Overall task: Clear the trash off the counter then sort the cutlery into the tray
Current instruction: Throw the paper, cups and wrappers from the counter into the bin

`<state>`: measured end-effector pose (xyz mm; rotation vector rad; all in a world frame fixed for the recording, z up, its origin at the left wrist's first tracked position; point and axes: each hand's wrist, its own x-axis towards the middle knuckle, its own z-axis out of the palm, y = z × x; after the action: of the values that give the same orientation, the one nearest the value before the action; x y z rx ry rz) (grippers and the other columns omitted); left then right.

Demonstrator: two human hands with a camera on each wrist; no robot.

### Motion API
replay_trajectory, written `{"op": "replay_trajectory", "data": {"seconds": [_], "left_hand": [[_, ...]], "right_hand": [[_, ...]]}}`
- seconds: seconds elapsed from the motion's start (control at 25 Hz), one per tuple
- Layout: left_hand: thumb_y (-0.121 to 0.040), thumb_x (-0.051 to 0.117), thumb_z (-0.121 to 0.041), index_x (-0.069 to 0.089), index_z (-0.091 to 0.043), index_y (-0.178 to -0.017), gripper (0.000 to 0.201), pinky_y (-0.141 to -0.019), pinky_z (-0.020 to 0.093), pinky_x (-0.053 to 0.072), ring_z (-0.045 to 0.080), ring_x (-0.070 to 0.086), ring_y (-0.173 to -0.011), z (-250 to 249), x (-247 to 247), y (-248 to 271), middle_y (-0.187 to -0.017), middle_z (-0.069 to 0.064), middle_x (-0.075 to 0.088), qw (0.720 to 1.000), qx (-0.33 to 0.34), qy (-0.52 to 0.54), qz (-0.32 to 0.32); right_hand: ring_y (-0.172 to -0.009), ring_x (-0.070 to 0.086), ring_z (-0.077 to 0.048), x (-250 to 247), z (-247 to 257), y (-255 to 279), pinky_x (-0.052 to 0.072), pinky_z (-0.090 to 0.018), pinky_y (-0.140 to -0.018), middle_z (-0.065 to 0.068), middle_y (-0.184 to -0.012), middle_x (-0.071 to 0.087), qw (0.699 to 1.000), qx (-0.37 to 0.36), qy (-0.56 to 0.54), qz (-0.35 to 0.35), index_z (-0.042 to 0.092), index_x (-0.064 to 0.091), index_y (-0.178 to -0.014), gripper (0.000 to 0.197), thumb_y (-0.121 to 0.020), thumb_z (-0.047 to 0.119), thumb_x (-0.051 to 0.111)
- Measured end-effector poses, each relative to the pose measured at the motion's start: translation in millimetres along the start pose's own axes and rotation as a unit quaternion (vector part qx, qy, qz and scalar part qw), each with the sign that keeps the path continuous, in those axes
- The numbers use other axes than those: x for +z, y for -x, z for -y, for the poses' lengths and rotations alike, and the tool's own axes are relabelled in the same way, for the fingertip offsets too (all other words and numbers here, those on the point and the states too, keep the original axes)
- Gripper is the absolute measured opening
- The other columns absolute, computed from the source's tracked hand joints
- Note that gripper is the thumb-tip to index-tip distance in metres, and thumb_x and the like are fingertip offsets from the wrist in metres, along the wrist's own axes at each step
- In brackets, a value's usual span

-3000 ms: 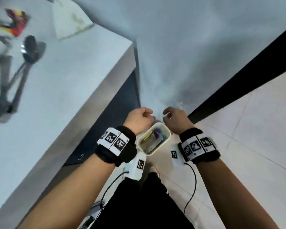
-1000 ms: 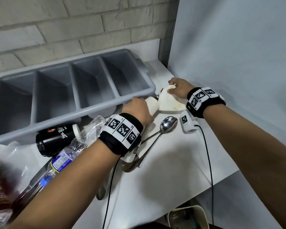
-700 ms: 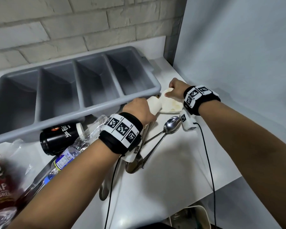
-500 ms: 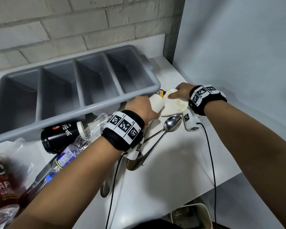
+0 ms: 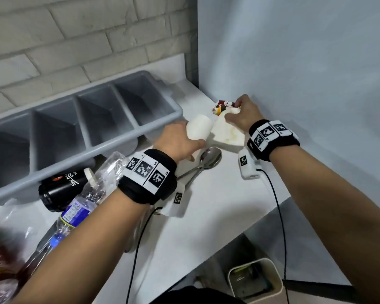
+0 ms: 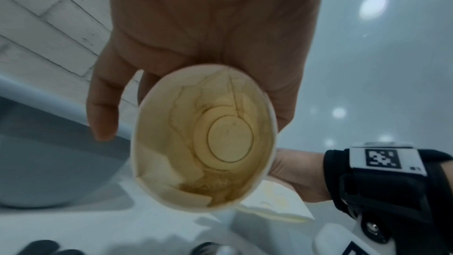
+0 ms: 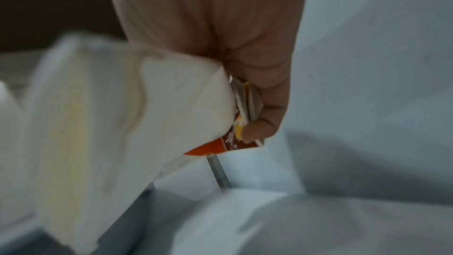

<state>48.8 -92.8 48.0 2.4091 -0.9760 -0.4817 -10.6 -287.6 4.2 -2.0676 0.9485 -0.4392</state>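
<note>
Counter (image 5: 206, 216) scene: left fingers (image 6: 102, 108) wrap cup (image 5: 199, 129); right fingers (image 7: 257, 127) pinch napkin (image 5: 226, 134), blurred wrapper (image 5: 223, 105).

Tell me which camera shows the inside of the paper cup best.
The left wrist view: it looks straight into the paper cup, showing brown stains and its round bottom, with the left hand gripping it. The head view shows only its white outside. The right wrist view doesn't clearly show it.

Left hand (image 5: 180, 140) grips a paper cup (image 5: 199, 129); right hand (image 5: 242, 116) clutches a stained napkin (image 5: 226, 134) and wrapper (image 5: 223, 105).
</note>
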Motion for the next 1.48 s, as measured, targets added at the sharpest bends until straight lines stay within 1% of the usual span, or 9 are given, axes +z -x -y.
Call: {"op": "replay_trajectory", "data": {"seconds": [0.16,0.32,0.56,0.76,0.96,1.08,1.16,1.4,1.48], "left_hand": [[-0.073,0.066,-0.040,0.051,-0.015,-0.129,0.063,-0.078,0.026,0.043,0.022,0.057,-0.100,-28.1,20.2,32.5,-0.121,0.007,0.061,0.998,0.026,0.058,0.002],[-0.074,0.066,-0.040,0.048,-0.020,-0.132,0.064,-0.082,0.025,0.039,0.020,0.054,-0.109,-50.5,60.3,76.0,-0.124,0.002,0.059,0.992,0.047,0.097,0.058],[-0.077,0.069,-0.035,0.047,-0.021,-0.135,0.063,-0.085,0.021,0.036,0.019,0.054,-0.115,-64.4,142.1,145.2,-0.129,0.000,0.059,0.981,0.056,0.080,0.168],[-0.079,0.068,-0.032,0.046,-0.018,-0.134,0.061,-0.080,0.013,0.031,0.012,0.052,-0.112,-59.3,220.9,170.6,-0.125,0.000,0.058,0.964,0.051,0.052,0.257],[-0.078,0.068,-0.032,0.041,-0.012,-0.136,0.068,-0.088,0.021,0.037,0.024,0.051,-0.122,-25.7,305.3,166.2,-0.133,0.010,0.055,0.938,-0.007,-0.019,0.347],[-0.079,0.067,-0.033,0.040,-0.009,-0.136,0.067,-0.094,0.028,0.042,0.028,0.052,-0.123,8.7,359.2,152.5,-0.133,0.013,0.056,0.927,-0.035,-0.060,0.368],[-0.079,0.068,-0.034,0.042,-0.011,-0.136,0.067,-0.093,0.029,0.043,0.029,0.054,-0.121,34.4,395.1,146.1,-0.133,0.012,0.057,0.916,-0.056,-0.071,0.390],[-0.079,0.067,-0.035,0.046,-0.015,-0.134,0.063,-0.090,0.029,0.045,0.029,0.057,-0.115,108.3,517.5,125.8,-0.130,0.011,0.058,0.892,-0.138,-0.066,0.425],[-0.080,0.064,-0.036,0.045,-0.013,-0.135,0.063,-0.094,0.032,0.045,0.030,0.056,-0.117,123.9,550.3,117.0,-0.132,0.012,0.057,0.888,-0.145,-0.080,0.430]], "right_hand": [[-0.063,0.048,-0.015,-38.1,-12.0,63.1,0.039,-0.011,-0.047,0.003,-0.080,0.051,0.994,-0.026,-0.079,-0.068,0.018,0.036,-0.096,0.034,-0.076,0.013,0.064],[-0.079,0.056,-0.011,-63.7,-56.5,148.1,0.038,0.003,-0.057,0.000,-0.096,0.056,0.990,-0.027,-0.109,-0.089,0.014,0.040,-0.115,0.046,-0.077,0.010,0.065],[-0.085,0.061,-0.016,-60.7,-148.6,255.1,0.048,-0.024,-0.075,-0.001,-0.099,0.063,0.979,0.079,-0.148,-0.113,0.024,0.043,-0.104,0.040,-0.073,0.015,0.066],[-0.073,0.054,0.005,-31.2,-222.1,312.0,0.043,0.002,-0.059,0.018,-0.083,0.054,0.939,0.209,-0.232,-0.141,0.020,0.045,-0.107,0.038,-0.079,0.014,0.069],[-0.075,0.056,-0.016,26.6,-309.5,349.8,0.047,-0.024,-0.064,0.000,-0.086,0.058,0.853,0.412,-0.272,-0.171,0.014,0.047,-0.106,0.034,-0.079,0.010,0.067],[-0.084,0.054,-0.024,71.5,-367.8,364.1,0.046,-0.032,-0.067,-0.010,-0.094,0.055,0.765,0.514,-0.336,-0.193,0.012,0.044,-0.105,0.029,-0.082,0.007,0.061],[-0.079,0.053,-0.024,99.9,-401.4,368.1,0.045,-0.030,-0.061,-0.008,-0.087,0.054,0.736,0.550,-0.343,-0.192,0.009,0.045,-0.110,0.031,-0.083,0.007,0.059],[-0.086,0.050,-0.018,186.5,-504.8,356.4,0.043,-0.031,-0.075,-0.010,-0.087,0.054,0.719,0.602,-0.296,-0.182,0.015,0.045,-0.075,0.022,-0.080,0.009,0.065],[-0.086,0.050,-0.018,204.0,-531.7,345.3,0.048,-0.037,-0.081,-0.009,-0.085,0.055,0.722,0.607,-0.282,-0.178,0.011,0.052,-0.084,0.011,-0.081,0.009,0.063]]}}
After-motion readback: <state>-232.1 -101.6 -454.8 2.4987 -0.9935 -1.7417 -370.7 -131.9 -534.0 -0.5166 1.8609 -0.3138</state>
